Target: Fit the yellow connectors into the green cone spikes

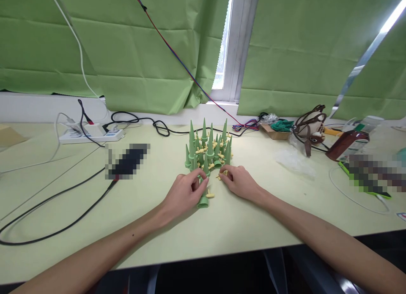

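Observation:
A dense cluster of green cone-shaped plastic pieces stands upright on the table, with small yellow T-shaped pieces among them. In front of the cluster, a single green cone has its round hollow base towards me. My left hand is closed at the upper part of this cone, with thumb and index finger together; the fingers partly hide it. Beside that cone is a small yellow piece. To the right, my right hand pinches another small yellow piece between its fingertips.
A white power strip and black cables lie at the left, near a blurred dark device. At the right are a small cardboard box, clear plastic wrap, a brown bottle and a green-edged phone.

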